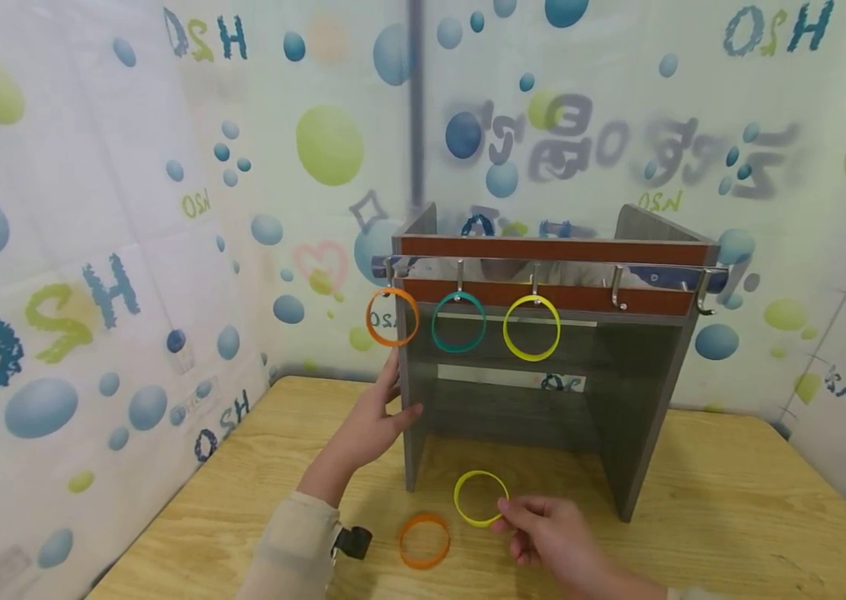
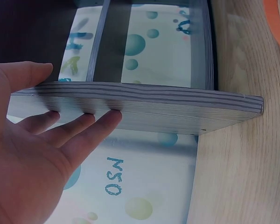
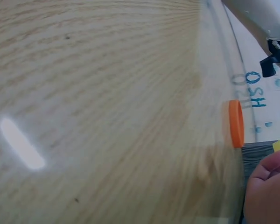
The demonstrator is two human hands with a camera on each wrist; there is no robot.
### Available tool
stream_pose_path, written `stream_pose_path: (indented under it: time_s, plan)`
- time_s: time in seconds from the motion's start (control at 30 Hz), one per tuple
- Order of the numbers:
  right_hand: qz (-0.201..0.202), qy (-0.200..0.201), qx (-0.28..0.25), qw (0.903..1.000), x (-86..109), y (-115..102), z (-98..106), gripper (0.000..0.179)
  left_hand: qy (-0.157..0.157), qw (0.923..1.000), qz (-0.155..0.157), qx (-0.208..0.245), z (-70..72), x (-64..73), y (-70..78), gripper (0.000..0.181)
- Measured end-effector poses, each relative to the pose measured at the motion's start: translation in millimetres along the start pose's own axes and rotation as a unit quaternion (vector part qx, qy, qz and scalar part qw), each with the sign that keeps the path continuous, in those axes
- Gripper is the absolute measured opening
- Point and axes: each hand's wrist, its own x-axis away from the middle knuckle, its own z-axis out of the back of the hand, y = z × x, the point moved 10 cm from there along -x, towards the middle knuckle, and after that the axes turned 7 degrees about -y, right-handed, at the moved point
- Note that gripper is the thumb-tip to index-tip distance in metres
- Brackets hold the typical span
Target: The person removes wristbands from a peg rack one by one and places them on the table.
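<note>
My left hand (image 1: 372,427) holds the left side panel (image 2: 144,112) of a grey wooden rack (image 1: 651,400), thumb on the inner side and fingers on the outer face. Just above the tabletop, my right hand (image 1: 553,533) pinches a thin yellow ring (image 1: 457,496) at its right edge; only a bit of that ring shows in the right wrist view. An orange ring (image 1: 424,567) lies on the table left of the right hand. Along the rack's metal hook rail (image 1: 580,269) hang an orange ring (image 1: 392,342), a teal ring (image 1: 458,349) and another yellow ring (image 1: 533,358).
The rack stands on a wooden table (image 1: 738,500). Two hooks at the rail's right, including the end hook (image 1: 703,292), carry no ring. Patterned sheeting (image 1: 130,333) surrounds the table at the back and sides. A black strap piece (image 1: 353,542) sticks out at the left cuff.
</note>
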Motion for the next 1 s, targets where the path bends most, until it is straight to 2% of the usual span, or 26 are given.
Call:
stream_pose_path:
  time_s: [0.17, 0.3, 0.47, 0.7, 1.0]
  plan:
    - [0.008, -0.015, 0.024, 0.9996, 1.7, 10, -4, 0.033, -0.003, 1.0, -0.007, 0.0, -0.6, -0.9, 0.9, 0.1]
    - [-0.005, -0.02, 0.014, 0.9997, 3.8, 22, -6, 0.034, -0.003, 0.9999, -0.011, -0.006, -0.4, -0.4, 1.3, 0.099]
    - [-0.033, -0.025, -0.01, 0.9991, 5.7, 35, -8, 0.043, -0.002, 0.9999, -0.013, -0.007, -0.6, 0.9, 3.0, 0.098]
    - [-0.045, -0.026, 0.007, 0.9986, 6.9, 39, -11, 0.038, -0.004, 0.9999, -0.013, -0.004, -0.8, 0.6, 3.1, 0.099]
    - [-0.059, -0.028, 0.018, 0.9977, 6.5, 42, -13, 0.045, -0.002, 1.0, -0.008, -0.001, -0.9, 0.1, 1.4, 0.1]
